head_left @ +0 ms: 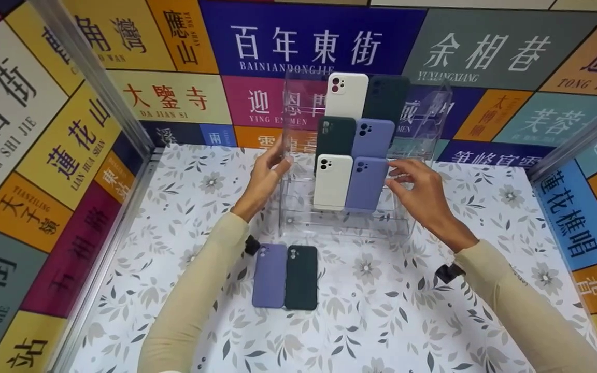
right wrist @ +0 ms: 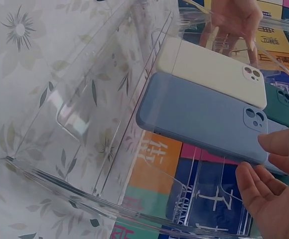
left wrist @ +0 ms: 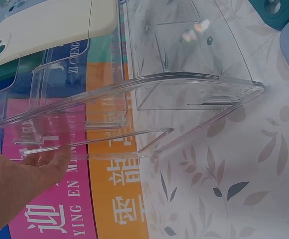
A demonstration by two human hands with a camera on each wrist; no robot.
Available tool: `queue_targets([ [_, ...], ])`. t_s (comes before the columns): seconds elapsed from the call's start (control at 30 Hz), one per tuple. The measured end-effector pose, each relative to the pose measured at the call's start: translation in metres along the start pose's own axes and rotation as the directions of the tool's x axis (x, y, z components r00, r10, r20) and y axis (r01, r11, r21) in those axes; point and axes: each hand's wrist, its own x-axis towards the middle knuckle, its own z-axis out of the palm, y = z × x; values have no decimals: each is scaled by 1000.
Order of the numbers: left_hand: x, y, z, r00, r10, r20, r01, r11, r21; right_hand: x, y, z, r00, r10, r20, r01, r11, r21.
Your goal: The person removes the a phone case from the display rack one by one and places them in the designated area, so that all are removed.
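A clear acrylic stand point(head_left: 347, 228) with stepped tiers holds several phone cases in two columns. On the front tier lean a white case point(head_left: 333, 186) and a lavender case point(head_left: 367, 184). My right hand point(head_left: 420, 189) has its fingertips right at the lavender case's right edge, near the upper corner. In the right wrist view, fingers point(right wrist: 271, 143) overlap that corner beside the camera cutout. My left hand point(head_left: 265, 178) holds the stand's left side; the left wrist view shows the thumb point(left wrist: 60, 159) against the clear plastic, with the other fingers partly hidden behind it.
Another lavender case point(head_left: 270, 274) and a dark green case point(head_left: 301, 280) lie side by side on the floral tabletop, in front of the stand. Behind it stand more cases, a white one point(head_left: 347, 96) at the top left. Colourful lettered walls enclose the back and sides.
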Motion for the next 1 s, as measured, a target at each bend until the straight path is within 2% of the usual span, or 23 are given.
queue_targets([
  [0.4,0,2,0,1000,-20,-11,20,1000,9,10,2,4,998,53,28,-53,999,-12],
  [0.7,0,2,1,999,-43,-17,43,999,11,6,10,9,1000,-19,13,20,998,-56],
  [0.83,0,2,2,999,-35,-16,35,999,15,5,11,11,999,-42,-6,42,999,-31],
  [1.0,0,2,1,1000,-21,-9,21,1000,15,2,11,13,998,-42,-43,44,998,54],
])
